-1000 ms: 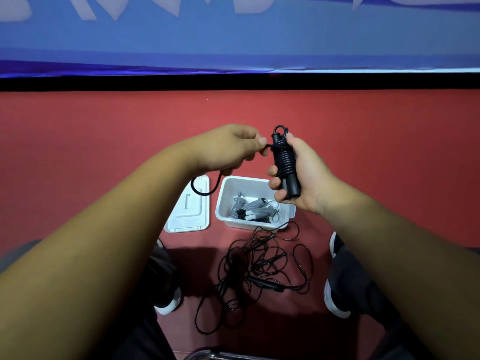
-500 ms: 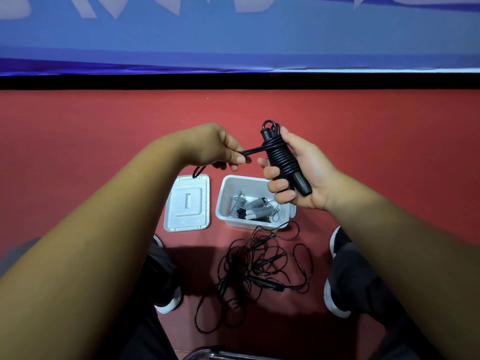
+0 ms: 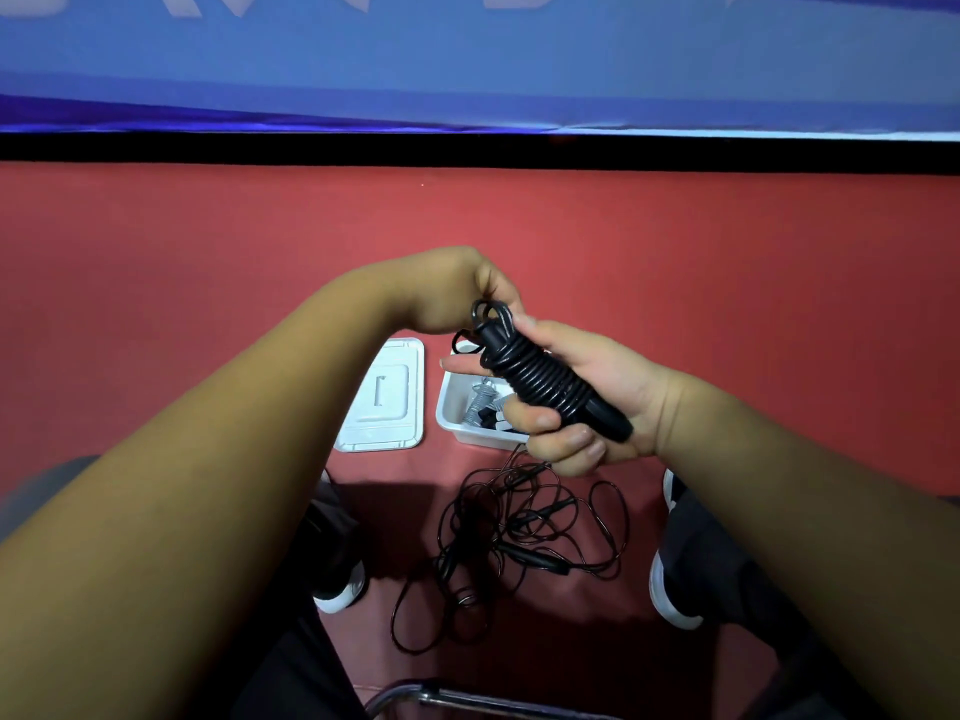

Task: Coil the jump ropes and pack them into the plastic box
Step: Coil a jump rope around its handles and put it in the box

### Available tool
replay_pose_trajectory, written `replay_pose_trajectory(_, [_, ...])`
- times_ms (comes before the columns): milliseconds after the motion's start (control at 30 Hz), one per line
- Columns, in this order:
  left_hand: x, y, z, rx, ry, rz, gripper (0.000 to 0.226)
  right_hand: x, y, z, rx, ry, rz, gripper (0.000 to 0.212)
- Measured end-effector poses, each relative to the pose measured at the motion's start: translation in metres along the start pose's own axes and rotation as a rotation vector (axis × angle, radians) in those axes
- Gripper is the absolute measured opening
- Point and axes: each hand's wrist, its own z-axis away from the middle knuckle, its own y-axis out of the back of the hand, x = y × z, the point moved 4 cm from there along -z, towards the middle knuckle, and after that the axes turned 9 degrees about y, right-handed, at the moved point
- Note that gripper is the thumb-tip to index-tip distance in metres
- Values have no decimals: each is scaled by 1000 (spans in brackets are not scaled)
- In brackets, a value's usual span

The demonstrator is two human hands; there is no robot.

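Observation:
My right hand grips a black jump rope whose cord is wound in tight turns round its handles, held tilted above the box. My left hand pinches the loose end of that cord at the bundle's top, where a small loop sticks out. Below on the red floor stands the white plastic box, open, with grey coiled ropes inside; my right hand hides its right part. In front of the box lies a tangle of loose black jump ropes.
The box's white lid lies flat to the left of the box. My two shoes flank the tangle. A metal chair edge shows at the bottom. A black strip and blue wall bound the floor's far side.
My left hand has come in close to the bundle's top with the cord end. My right hand has tilted the bundle further and lowered it over the box.

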Motion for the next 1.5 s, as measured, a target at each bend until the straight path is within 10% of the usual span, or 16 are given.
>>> replay_pose_trajectory(367, [20, 4, 3, 45, -85, 17, 35, 14, 8, -8, 27, -64, 115, 73])
replay_pose_trajectory(700, [35, 8, 6, 134, -160, -17, 51, 9, 24, -13, 475, -23, 330, 54])
replay_pose_trajectory(933, [29, 9, 1, 236, -73, 66, 15, 11, 30, -14, 588, -31, 407, 60])
replay_pose_trajectory(1500, [8, 0, -11, 406, 231, 170, 15, 7, 35, -12, 730, 18, 495, 70])
